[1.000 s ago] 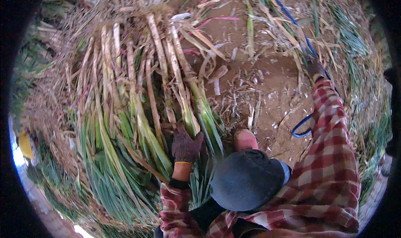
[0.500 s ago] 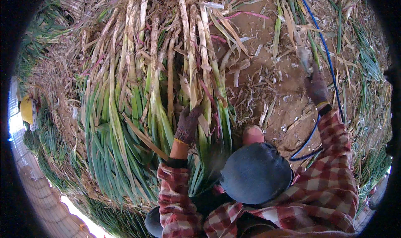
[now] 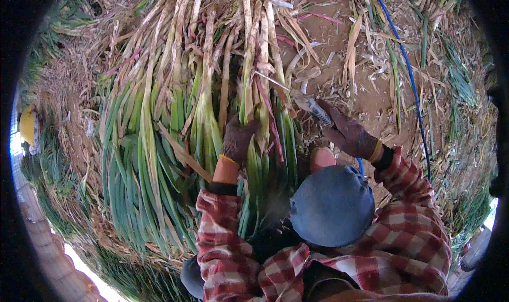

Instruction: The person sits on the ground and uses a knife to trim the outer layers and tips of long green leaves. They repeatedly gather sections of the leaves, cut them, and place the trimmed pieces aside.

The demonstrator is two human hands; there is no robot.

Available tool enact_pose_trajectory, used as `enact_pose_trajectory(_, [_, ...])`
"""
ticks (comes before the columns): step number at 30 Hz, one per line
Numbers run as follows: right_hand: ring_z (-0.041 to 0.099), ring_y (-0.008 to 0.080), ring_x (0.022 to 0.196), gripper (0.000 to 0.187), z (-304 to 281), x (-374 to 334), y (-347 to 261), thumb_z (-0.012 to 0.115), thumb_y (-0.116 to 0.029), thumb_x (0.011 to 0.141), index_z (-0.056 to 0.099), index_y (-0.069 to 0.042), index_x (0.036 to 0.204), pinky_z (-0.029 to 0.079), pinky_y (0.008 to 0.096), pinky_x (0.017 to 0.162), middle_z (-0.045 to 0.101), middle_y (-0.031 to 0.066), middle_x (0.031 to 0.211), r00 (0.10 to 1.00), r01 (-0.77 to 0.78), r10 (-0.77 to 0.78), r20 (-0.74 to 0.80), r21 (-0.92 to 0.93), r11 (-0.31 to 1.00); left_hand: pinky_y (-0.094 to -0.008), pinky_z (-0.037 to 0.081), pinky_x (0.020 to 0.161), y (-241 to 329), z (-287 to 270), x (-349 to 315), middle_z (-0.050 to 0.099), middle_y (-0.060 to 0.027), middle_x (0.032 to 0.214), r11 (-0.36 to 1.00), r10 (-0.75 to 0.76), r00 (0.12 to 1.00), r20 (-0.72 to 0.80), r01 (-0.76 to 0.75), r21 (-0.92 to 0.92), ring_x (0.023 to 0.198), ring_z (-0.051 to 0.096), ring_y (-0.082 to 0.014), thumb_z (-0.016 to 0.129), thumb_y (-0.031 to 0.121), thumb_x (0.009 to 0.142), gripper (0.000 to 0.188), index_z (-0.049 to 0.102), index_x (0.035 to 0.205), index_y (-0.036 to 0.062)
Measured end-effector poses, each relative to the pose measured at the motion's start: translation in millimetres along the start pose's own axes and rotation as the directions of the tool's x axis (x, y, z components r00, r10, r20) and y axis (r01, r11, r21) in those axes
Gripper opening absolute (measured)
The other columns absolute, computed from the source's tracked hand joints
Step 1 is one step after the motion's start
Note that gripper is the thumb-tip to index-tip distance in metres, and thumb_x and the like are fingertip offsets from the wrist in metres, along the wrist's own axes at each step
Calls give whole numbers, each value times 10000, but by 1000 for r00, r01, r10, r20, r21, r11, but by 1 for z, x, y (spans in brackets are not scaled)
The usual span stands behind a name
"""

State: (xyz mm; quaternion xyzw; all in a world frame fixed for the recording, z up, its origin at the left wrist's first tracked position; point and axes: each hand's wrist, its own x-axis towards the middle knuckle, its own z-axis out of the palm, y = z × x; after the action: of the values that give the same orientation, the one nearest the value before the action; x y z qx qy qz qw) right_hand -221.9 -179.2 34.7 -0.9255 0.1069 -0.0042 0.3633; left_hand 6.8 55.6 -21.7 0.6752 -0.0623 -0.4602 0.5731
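Note:
A large bunch of green onions lies before me, white stalks and roots toward the far side and green leaves toward me. My left hand, in a dark knit glove, is closed around a green onion stalk where it turns green. My right hand, gloved alike, grips what looks like an air blow gun with a clear ribbed body and thin metal nozzle. The nozzle's tip reaches over the stalks just beyond my left hand. A loose brown leaf lies slanted across the bunch.
A blue hose runs down the right side. Dry peelings litter the brown ground. My dark-covered knee and a shoe tip are close below my hands. Something yellow stands at the far left, and more green leaves lie at right.
My right hand has swung left and inward with the air blow gun, from beside the hose to over the stalks. My left hand stays on the stalk. The view has shifted slightly.

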Motion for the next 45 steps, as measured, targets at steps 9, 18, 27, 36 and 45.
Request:
enact_pose_trajectory(9, [533, 106, 636, 526, 3, 14, -65, 597, -241, 935, 421, -112, 1413, 485, 218, 531, 631, 66, 1078, 802, -572, 194, 565, 820, -21, -395, 517, 821, 4, 0, -31, 698, -210, 993, 865, -92, 995, -25, 92, 493, 926, 678, -301, 785, 288, 736, 460, 664, 1036, -40])
enact_pose_trajectory(18, [653, 238, 953, 276, 35, 51, -62, 644, -233, 885, 649, -17, 1058, 538, 355, 777, 668, 137, 1062, 948, 260, -301, -102, 795, 548, -348, 524, 816, -6, -2, 38, 696, -132, 1034, 966, 179, 972, 151, -203, 162, 923, 664, -267, 596, 162, 878, 262, 677, 1108, 66])
enact_pose_trajectory(27, [605, 344, 1055, 377, 2, 70, -93, 628, -228, 818, 597, -10, 1124, 466, 475, 932, 653, 166, 1077, 900, -388, 17, 436, 818, -425, -437, 512, 854, -66, 12, 37, 648, -232, 1080, 484, 42, 992, 121, -126, 866, 985, 642, -368, 644, 337, 834, 462, 587, 1155, 10])
enact_pose_trajectory(36, [548, 291, 1195, 506, -14, 77, -54, 520, -362, 965, 482, -5, 1321, 455, 454, 998, 585, 168, 1205, 953, -264, 163, 256, 964, 26, -333, 512, 810, -15, -16, -10, 711, -159, 964, 916, -4, 993, 119, -44, 399, 879, 669, -230, 680, 242, 837, 290, 705, 1027, 25])
enact_pose_trajectory(45, [517, 447, 1168, 597, -30, 13, -53, 563, -292, 929, 365, -33, 1429, 429, 506, 980, 525, 272, 1276, 995, -74, 83, 47, -168, 983, -337, 499, 791, 2, 4, -17, 704, -98, 976, 998, -22, 998, 66, 18, 62, 859, 648, -202, 693, 157, 826, 296, 679, 1063, -21])
